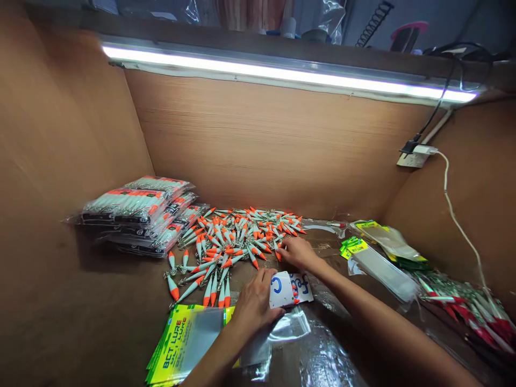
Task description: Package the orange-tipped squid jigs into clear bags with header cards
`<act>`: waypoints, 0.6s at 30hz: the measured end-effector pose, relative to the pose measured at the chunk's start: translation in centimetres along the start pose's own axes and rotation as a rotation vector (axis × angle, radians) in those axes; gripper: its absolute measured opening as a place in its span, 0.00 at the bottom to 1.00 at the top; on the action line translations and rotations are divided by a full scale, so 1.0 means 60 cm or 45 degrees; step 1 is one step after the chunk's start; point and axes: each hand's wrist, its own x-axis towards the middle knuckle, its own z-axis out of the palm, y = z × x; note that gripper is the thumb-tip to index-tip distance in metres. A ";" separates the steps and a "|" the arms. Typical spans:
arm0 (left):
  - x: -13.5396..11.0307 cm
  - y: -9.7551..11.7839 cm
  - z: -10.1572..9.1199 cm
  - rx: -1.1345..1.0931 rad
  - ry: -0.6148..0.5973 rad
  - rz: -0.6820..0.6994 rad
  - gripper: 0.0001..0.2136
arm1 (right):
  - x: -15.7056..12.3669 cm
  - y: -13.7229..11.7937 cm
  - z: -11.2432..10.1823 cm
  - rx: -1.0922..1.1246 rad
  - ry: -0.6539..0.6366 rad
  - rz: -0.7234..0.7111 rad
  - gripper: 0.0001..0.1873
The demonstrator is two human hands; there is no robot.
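With left hand pinning the clear bag and white card flat on the surface, best to pinch one lure off the near edge of the pile under the right hand's fingertips.

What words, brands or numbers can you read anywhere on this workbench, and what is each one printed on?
"BCT LURE": on the yellow header of the bag stack beside the left hand.
Blue marks, perhaps a "C" and more: on the white card under that hand; not clearly readable.
Print on the yellow-green headers near the right hand: too small.
Labels on the packed lure bags: too blurred.
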 end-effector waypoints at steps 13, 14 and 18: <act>0.000 0.000 0.004 -0.078 0.027 -0.051 0.37 | 0.002 0.055 -0.002 0.408 -0.002 0.213 0.22; 0.001 -0.003 0.006 -0.105 0.047 -0.057 0.37 | -0.014 0.067 -0.011 0.457 0.005 0.205 0.23; 0.005 -0.012 0.010 -0.178 0.116 -0.121 0.36 | -0.089 0.103 -0.049 0.518 0.010 -0.007 0.17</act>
